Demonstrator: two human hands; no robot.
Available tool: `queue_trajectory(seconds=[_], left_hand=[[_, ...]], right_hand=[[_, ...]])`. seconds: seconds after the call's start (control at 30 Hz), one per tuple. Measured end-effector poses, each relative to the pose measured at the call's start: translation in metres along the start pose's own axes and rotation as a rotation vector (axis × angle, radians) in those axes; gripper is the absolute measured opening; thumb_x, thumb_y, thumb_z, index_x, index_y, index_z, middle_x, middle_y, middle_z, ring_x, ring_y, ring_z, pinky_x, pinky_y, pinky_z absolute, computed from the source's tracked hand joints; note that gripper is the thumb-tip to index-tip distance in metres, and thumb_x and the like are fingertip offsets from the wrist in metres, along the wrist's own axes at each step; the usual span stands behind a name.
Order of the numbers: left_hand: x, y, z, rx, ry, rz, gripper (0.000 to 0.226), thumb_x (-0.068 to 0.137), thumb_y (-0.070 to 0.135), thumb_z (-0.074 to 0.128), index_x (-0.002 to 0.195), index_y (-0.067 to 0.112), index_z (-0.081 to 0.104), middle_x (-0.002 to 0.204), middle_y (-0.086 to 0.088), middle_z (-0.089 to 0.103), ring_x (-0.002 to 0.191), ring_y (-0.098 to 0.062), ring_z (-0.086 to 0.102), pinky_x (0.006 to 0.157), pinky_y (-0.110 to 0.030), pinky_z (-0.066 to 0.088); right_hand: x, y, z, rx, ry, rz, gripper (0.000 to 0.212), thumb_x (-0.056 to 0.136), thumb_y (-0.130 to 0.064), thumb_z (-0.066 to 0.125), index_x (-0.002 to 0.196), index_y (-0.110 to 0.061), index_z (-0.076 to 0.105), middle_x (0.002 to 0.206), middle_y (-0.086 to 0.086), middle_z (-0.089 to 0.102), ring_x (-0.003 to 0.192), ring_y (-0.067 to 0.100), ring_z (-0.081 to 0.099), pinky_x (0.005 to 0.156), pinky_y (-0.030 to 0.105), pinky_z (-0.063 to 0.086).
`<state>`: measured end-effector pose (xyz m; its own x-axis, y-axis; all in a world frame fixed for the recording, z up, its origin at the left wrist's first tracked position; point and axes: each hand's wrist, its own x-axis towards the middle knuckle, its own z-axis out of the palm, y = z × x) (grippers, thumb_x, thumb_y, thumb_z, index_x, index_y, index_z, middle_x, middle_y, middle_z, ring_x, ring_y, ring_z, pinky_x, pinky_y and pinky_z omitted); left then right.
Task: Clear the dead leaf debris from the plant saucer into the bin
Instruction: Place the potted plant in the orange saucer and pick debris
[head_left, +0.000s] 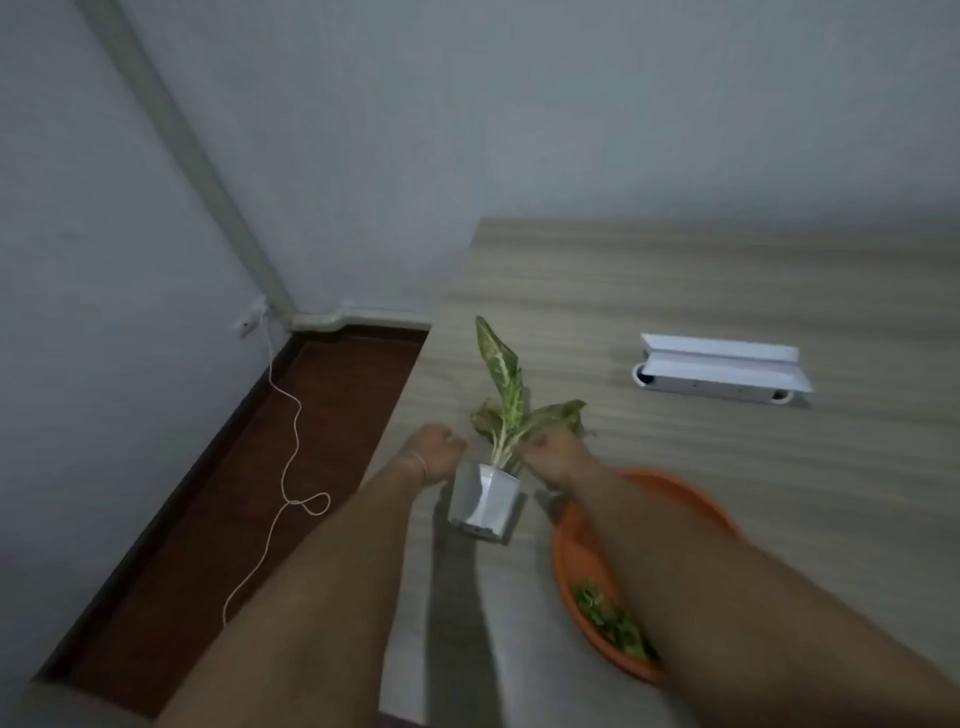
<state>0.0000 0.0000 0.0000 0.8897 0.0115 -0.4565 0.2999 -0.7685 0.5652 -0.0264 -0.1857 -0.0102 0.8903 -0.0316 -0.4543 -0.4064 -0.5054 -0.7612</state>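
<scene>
A small white plant pot (485, 501) with a variegated green plant (503, 384) stands on the wooden table (675, 291), near its left edge. My left hand (434, 453) is curled against the pot's upper left rim. My right hand (553, 457) is curled at the upper right rim, beside the stems. The fingertips of both hands are hidden and blurred. An orange saucer (571, 556) lies to the right of the pot, largely covered by my right forearm. Green leaf debris (610, 618) sits in the near part of the saucer.
A long white box-like device (722, 374) lies on the table further right. The table's left edge (410, 395) drops to a dark red-brown floor (208, 519), where a white cable (288, 467) runs from a wall socket (247, 322). Grey walls close the corner.
</scene>
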Motion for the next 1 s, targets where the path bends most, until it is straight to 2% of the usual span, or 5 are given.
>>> queue_trajectory(seconds=[0.2, 0.3, 0.4, 0.7, 1.0], left_hand=[[0.020, -0.053, 0.029, -0.137, -0.071, -0.160, 0.069, 0.087, 0.045, 0.056, 0.139, 0.001, 0.044, 0.141, -0.018, 0.051, 0.124, -0.031, 0.054, 0.105, -0.039, 0.043], [0.030, -0.068, 0.037, -0.246, -0.132, -0.142, 0.066, 0.075, 0.057, 0.059, 0.115, 0.005, 0.065, 0.116, -0.013, 0.069, 0.103, -0.028, 0.066, 0.095, -0.040, 0.052], [0.037, -0.080, 0.042, -0.446, -0.202, -0.129, 0.057, 0.068, 0.058, 0.064, 0.097, 0.010, 0.074, 0.098, -0.011, 0.076, 0.093, -0.028, 0.072, 0.094, -0.051, 0.054], [0.039, -0.077, 0.034, -0.633, -0.362, -0.081, 0.044, 0.080, 0.037, 0.074, 0.109, 0.005, 0.071, 0.106, -0.016, 0.075, 0.101, -0.032, 0.071, 0.100, -0.050, 0.051], [0.033, -0.031, 0.045, -0.682, -0.378, -0.037, 0.031, 0.087, 0.017, 0.069, 0.114, 0.002, 0.067, 0.106, -0.017, 0.074, 0.097, -0.029, 0.072, 0.080, -0.036, 0.060]], right_hand=[[0.032, 0.049, 0.076, 0.244, -0.031, 0.220, 0.067, 0.057, -0.057, 0.073, 0.100, -0.005, 0.068, 0.095, 0.012, 0.073, 0.085, 0.030, 0.071, 0.078, 0.045, 0.061], [0.048, 0.065, 0.095, 0.362, -0.036, 0.259, 0.084, 0.042, -0.070, 0.080, 0.098, -0.008, 0.070, 0.086, 0.010, 0.076, 0.072, 0.031, 0.074, 0.063, 0.047, 0.063], [0.055, 0.072, 0.105, 0.520, -0.069, 0.310, 0.089, 0.028, -0.072, 0.087, 0.094, -0.014, 0.073, 0.086, 0.007, 0.078, 0.080, 0.028, 0.075, 0.074, 0.050, 0.063], [0.057, 0.068, 0.092, 0.558, -0.126, 0.267, 0.090, 0.030, -0.068, 0.090, 0.102, -0.017, 0.071, 0.094, 0.003, 0.079, 0.087, 0.025, 0.075, 0.080, 0.050, 0.062], [0.038, 0.061, 0.036, 0.517, -0.108, 0.114, 0.059, 0.056, -0.051, 0.088, 0.102, -0.018, 0.072, 0.094, 0.006, 0.078, 0.084, 0.027, 0.075, 0.070, 0.054, 0.062]])
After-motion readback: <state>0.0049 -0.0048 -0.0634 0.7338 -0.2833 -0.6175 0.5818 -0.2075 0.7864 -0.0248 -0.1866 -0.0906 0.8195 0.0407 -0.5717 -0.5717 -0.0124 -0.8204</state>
